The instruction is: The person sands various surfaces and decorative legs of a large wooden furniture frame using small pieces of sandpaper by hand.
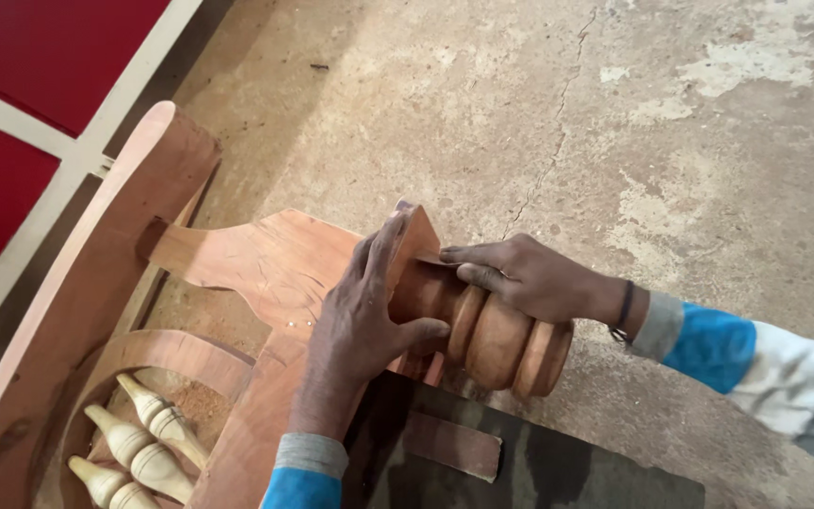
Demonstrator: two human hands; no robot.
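My left hand (365, 311) lies flat, fingers together, against the squared end of the reddish wooden frame (266, 264), thumb hooked under the turned leg (492, 335), while my right hand (525, 278) wraps its fingers over the leg's narrow neck from three o'clock. The ribbed leg sits at centre, butted to the frame and pointing toward four o'clock above a dark board (539, 471). Pale spindles (143, 443) fill a curved opening at seven o'clock, red panels with white bars (21, 94) lie at ten, and cracked concrete floor (614, 113) opens wide from twelve to three.
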